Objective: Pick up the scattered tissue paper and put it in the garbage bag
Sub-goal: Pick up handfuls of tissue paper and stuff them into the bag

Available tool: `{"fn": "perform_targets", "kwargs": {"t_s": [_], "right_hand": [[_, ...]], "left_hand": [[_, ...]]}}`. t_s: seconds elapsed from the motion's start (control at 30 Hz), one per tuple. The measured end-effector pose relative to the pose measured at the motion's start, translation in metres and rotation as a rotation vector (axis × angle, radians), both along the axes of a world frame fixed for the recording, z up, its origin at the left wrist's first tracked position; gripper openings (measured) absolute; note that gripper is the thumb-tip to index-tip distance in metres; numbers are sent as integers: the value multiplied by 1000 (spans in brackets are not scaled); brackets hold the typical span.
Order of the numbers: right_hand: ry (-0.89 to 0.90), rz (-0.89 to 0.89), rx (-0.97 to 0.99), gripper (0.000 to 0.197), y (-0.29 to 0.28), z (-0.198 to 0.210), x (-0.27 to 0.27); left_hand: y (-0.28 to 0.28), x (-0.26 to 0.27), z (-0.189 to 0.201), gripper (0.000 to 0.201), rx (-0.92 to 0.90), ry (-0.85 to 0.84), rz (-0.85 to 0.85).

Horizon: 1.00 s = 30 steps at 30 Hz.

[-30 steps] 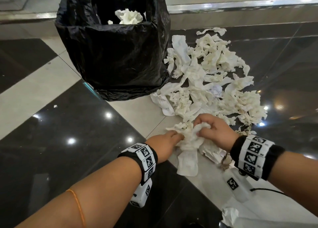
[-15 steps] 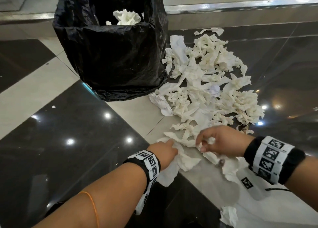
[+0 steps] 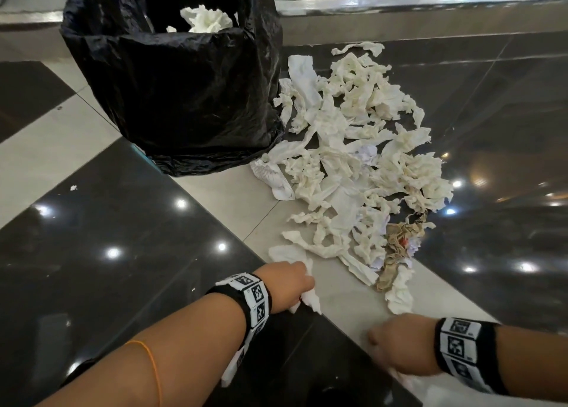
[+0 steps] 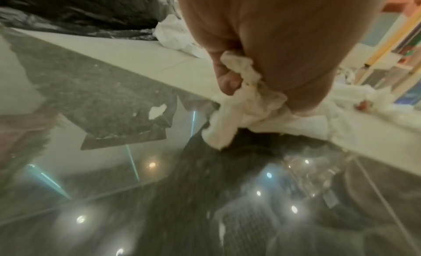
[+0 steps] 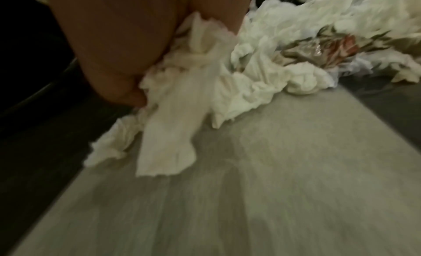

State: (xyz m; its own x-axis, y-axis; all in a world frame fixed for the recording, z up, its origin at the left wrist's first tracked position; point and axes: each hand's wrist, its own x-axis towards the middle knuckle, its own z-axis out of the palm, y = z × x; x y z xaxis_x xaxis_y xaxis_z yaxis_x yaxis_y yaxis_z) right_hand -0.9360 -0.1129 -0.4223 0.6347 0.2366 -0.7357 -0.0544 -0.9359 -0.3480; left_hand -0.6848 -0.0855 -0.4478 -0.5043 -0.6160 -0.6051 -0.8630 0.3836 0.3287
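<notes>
A heap of crumpled white tissue paper (image 3: 353, 148) lies on the floor, right of the black garbage bag (image 3: 184, 93), which stands open with a wad of tissue (image 3: 206, 19) inside. My left hand (image 3: 292, 286) grips a bunch of tissue (image 4: 241, 105) at the heap's near edge, fingers curled round it. My right hand (image 3: 396, 345) is lower right, close to me, fingers curled round several tissue strips (image 5: 182, 90) that hang down toward the pale tile.
A brown crumpled wrapper (image 3: 399, 247) lies among the tissue at the heap's near right. The floor is glossy black tile (image 3: 92, 253) crossed by pale tile strips (image 3: 347, 302). A metal-edged step (image 3: 399, 1) runs behind the bag.
Both hands have pulled back toward me from the heap, each carrying tissue. The right hand moved farthest, down and to the right.
</notes>
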Motion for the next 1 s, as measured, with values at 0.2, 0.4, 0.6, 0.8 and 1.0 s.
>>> {"fn": "perform_targets", "kwargs": {"t_s": [0.2, 0.4, 0.6, 0.8, 1.0], "right_hand": [[-253, -634, -94, 29, -46, 9, 26], [-224, -835, -418, 37, -93, 34, 27], [7, -1148, -548, 67, -107, 19, 17], [34, -1140, -434, 35, -100, -4, 18], [-320, -1577, -156, 29, -112, 25, 36]], "left_hand": [[-24, 10, 22, 17, -27, 53, 199], [-27, 36, 28, 28, -63, 104, 380], [-26, 54, 28, 27, -46, 18, 346], [-29, 63, 29, 20, -99, 38, 425], [-30, 65, 29, 18, -120, 91, 524]]}}
